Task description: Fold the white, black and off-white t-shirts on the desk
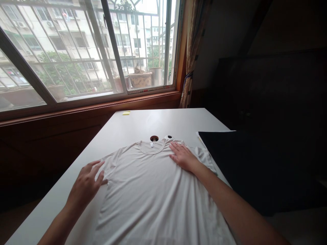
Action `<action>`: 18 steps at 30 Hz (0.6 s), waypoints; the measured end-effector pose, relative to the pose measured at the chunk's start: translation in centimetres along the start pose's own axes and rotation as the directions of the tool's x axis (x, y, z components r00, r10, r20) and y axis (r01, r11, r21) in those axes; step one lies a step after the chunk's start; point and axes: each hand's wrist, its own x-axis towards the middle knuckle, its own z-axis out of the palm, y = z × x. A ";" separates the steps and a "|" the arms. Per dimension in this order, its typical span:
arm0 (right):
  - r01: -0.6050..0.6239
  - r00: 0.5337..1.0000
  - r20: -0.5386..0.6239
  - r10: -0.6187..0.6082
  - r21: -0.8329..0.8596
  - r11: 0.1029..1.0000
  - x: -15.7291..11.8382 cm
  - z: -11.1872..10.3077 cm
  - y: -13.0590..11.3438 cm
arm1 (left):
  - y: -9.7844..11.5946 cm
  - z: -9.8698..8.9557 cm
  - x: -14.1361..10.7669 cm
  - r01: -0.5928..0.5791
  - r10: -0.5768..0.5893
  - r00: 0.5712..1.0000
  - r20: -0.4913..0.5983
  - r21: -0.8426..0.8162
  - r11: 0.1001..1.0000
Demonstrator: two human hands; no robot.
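Note:
A pale T-shirt (pixel 148 187) lies spread on a white table (pixel 84 160), its neckline away from me and its body running toward the bottom of the view. Soft creases cross the fabric. A small white label (pixel 151 145) shows inside the collar. My right hand (pixel 182 156) rests flat on the shirt near the right shoulder, fingers stretched out. At the left sleeve, my left hand (pixel 88 182) has its fingers apart, with the tips at the sleeve's edge; whether they press on the cloth I cannot tell.
Beyond the collar are a round hole (pixel 154 138) in the tabletop and a white ring-shaped piece (pixel 169 137). A yellow slip (pixel 126 113) lies at the far left corner. Dark flat material (pixel 245 163) covers the right side. A window (pixel 84 51) and curtain (pixel 190 51) stand behind.

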 end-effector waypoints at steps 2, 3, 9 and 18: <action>0.000 1.000 0.005 0.000 -0.001 1.000 0.0 0.0 0.0 | 1.5 1.7 2.1 -0.078 0.080 0.993 0.084 -0.034 0.996; -0.002 1.000 0.007 0.002 -0.001 1.000 0.0 0.0 0.0 | 2.3 2.8 3.2 -0.075 0.078 0.989 0.127 -0.027 0.997; 0.013 1.000 0.011 -0.014 0.013 1.000 0.0 -0.1 0.0 | 4.4 8.1 7.3 0.071 -0.125 0.928 0.351 0.163 0.984; 0.006 0.999 0.039 -0.007 0.035 0.999 0.4 0.2 -1.4 | 1.0 8.2 7.0 0.087 -0.170 0.909 0.380 0.227 0.970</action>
